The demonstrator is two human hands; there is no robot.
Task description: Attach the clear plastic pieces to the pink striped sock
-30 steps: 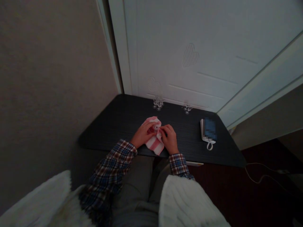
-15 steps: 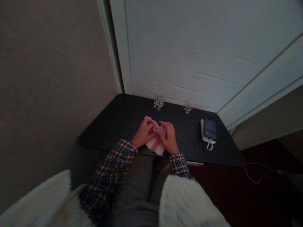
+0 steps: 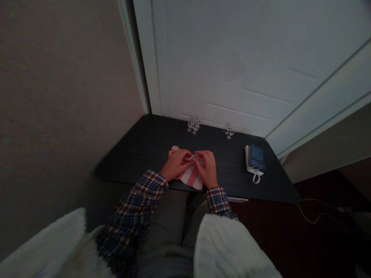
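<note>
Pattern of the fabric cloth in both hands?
The fabric cloth has pink and white stripes; see head view.

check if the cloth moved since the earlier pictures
Yes: the cloth has turned; its near corner has shifted right along the front edge of the table, and its far end left.

The cloth [image 3: 193, 178] at the near middle of the table [image 3: 130, 156] is striped in pink and white, against a black tabletop with fine grain-like lines, and the sleeves [image 3: 149, 189] are plaid in blue, white and reddish brown. Grey trousers [image 3: 166, 227] and a white ribbed garment [image 3: 228, 247] fill the near side. The far door [image 3: 197, 50] is pale grey-white with line-filled hearts [image 3: 234, 67], the left wall [image 3: 63, 96] dull grey-brown, the right-hand floor [image 3: 269, 224] dark reddish brown.
</note>
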